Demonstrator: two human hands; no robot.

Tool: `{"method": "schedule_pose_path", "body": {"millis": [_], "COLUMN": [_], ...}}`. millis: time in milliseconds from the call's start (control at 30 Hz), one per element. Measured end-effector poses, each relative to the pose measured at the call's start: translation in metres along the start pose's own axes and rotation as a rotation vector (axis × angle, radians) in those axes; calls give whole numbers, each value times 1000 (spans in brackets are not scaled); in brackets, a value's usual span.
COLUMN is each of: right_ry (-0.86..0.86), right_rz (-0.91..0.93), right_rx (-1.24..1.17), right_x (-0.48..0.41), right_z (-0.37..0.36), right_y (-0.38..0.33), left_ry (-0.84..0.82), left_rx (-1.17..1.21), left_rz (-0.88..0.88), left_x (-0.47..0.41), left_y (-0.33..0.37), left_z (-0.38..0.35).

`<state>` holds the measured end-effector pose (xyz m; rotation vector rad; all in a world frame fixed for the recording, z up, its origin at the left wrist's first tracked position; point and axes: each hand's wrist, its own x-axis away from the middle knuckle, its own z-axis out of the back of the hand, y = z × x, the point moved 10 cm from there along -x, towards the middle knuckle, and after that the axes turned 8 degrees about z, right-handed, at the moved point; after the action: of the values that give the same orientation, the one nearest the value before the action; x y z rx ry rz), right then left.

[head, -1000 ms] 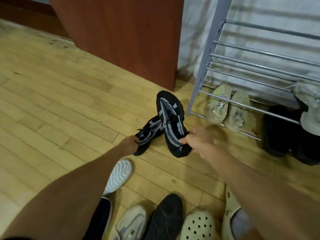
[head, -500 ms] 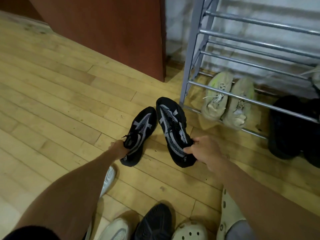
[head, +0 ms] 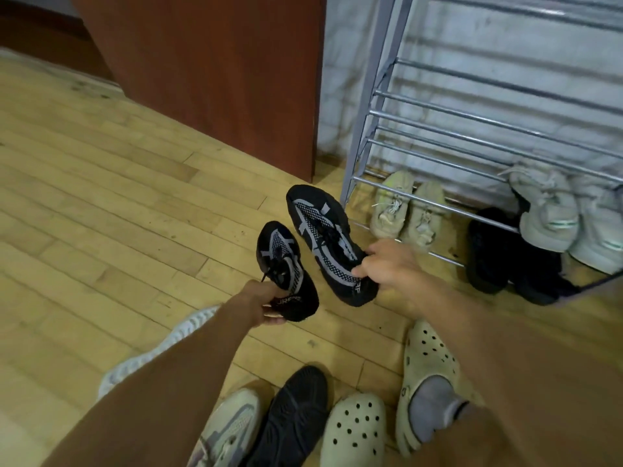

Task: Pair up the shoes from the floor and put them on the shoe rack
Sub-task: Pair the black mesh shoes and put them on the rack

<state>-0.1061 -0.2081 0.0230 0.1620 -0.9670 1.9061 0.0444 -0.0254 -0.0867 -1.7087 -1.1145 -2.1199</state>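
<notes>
Two black, grey-striped shoes are in hand, one per side. My left grip [head: 266, 306] is clenched on the heel of the left-hand shoe [head: 281, 261], fingers curled beneath it. My right grip [head: 387, 264] is pinching the heel collar of the right-hand shoe [head: 323, 230]. Both shoes lie side by side with a narrow gap between them, toes pointing away from me over the wooden floor [head: 101, 197]. The right-hand shoe's toe is close to the foot of the rack's left post. I cannot tell whether either sole touches the boards.

On the rack [head: 365, 129] a beige pair [head: 392, 210] sits at the bottom left. A black pair [head: 488, 251] sits to its right. A pale grey pair [head: 546, 214] rests on a rail above the black pair.

Near me on the floor lie a pale sneaker [head: 232, 426], a black shoe [head: 296, 409] and a loose clog [head: 354, 429] in a row. A matching clog [head: 428, 358] is worn on a socked foot. A white shoe [head: 188, 332] is partly hidden under my left arm.
</notes>
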Motion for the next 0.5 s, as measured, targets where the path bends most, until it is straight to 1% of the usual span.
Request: {"method": "schedule_pose_path", "body": {"millis": [67, 200, 333, 433, 500], "right_ry": [-4, 29, 119, 216, 273], "right_rz": [1, -42, -94, -147, -175], "right_rx": [-43, -257, -345, -452, -520], "right_x": [17, 49, 75, 79, 75], "right_z": [13, 52, 97, 123, 136], "right_y": [-10, -11, 16, 47, 67], "left_ry": [31, 15, -25, -62, -90], "left_rx": [-1, -38, -157, -282, -324], "left_rz": [-83, -231, -319, -357, -379], "left_x": [25, 76, 109, 121, 122], "left_y": [13, 43, 71, 88, 100], "left_z": [7, 3, -23, -58, -86]}}
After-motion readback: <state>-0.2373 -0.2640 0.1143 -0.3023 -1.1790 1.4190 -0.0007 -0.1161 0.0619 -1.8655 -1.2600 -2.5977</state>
